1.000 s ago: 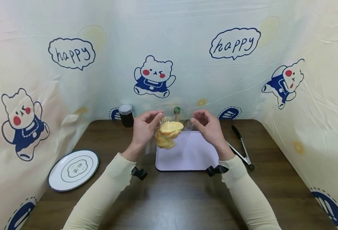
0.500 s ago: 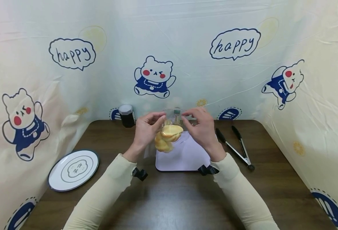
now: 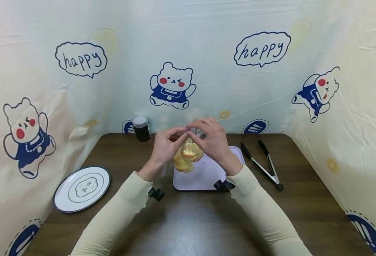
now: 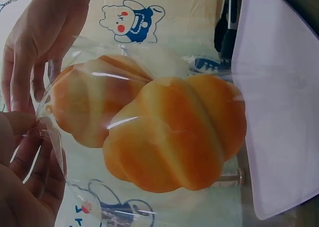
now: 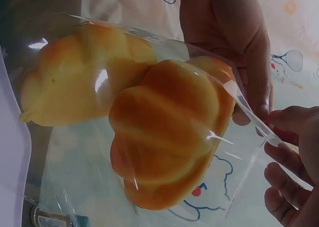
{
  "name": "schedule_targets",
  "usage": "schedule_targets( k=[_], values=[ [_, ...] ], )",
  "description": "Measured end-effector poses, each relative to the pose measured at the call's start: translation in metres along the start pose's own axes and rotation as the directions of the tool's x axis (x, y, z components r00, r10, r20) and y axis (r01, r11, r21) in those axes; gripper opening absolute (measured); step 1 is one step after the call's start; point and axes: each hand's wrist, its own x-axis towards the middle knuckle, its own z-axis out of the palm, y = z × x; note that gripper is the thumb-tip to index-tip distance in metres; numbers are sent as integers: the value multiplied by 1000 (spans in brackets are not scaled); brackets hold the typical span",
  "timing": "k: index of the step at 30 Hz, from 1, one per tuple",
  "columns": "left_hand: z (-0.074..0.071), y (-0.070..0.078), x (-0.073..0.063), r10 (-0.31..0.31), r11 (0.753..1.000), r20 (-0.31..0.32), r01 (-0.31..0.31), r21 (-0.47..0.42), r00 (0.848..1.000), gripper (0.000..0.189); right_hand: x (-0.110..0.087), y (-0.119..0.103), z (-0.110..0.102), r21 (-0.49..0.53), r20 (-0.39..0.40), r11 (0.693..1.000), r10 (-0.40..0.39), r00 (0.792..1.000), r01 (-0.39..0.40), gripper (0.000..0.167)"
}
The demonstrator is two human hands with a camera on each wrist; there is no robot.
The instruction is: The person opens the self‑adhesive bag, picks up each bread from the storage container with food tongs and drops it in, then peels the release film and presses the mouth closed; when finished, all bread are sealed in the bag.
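Observation:
A clear plastic bag (image 5: 244, 184) holds two golden bread rolls, the lobed roll (image 5: 164, 137) overlapping the paler roll (image 5: 84, 80). It hangs above the near-left part of a lilac tray (image 3: 204, 179). My left hand (image 3: 166, 147) pinches the bag's top edge between thumb and fingers. From the other side my right hand (image 3: 211, 140) pinches that edge too, and the fingertips of both hands meet there. In the left wrist view the gathered film sits at the left thumb (image 4: 17, 127). The hands partly hide the bag's mouth in the head view.
Black-tipped metal tongs (image 3: 266, 174) lie spread on the wooden table (image 3: 191, 220), right of the tray. A white plate (image 3: 63, 195) with a dark rim is at the left. A dark jar (image 3: 141, 131) with a grey lid stands at the back, near the printed curtain (image 3: 207, 46).
My right hand has moved left until its fingertips reach those of my left hand at the bag's mouth. The rolls hang slightly lower, and more of the tongs shows.

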Motion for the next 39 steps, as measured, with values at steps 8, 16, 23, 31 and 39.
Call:
schedule_targets(
  k=[8, 16, 23, 31, 39],
  values=[
    [0, 0, -1, 92, 993, 17, -93, 72, 996, 16, 1, -1, 0, -25, 15, 1000, -16, 1000, 16, 17],
    [-2, 2, -3, 153, 978, 40, -157, 141, 987, 17, 2, -1, -3, -57, -2, 997, -53, 999, 53, 13],
    [-2, 4, -4, 130, 979, 52, -137, 154, 990, 19, 2, 1, -4, -63, 10, 997, -32, 999, 33, 15],
    [-2, 2, -2, 174, 976, 35, -177, 130, 984, 15, 2, 3, -4, -28, 10, 996, -81, 997, 81, 18],
    [-1, 3, -4, 187, 964, 56, -194, 179, 981, 17, 1, 3, -4, -30, -18, 994, -102, 995, 101, 13]
  ],
)
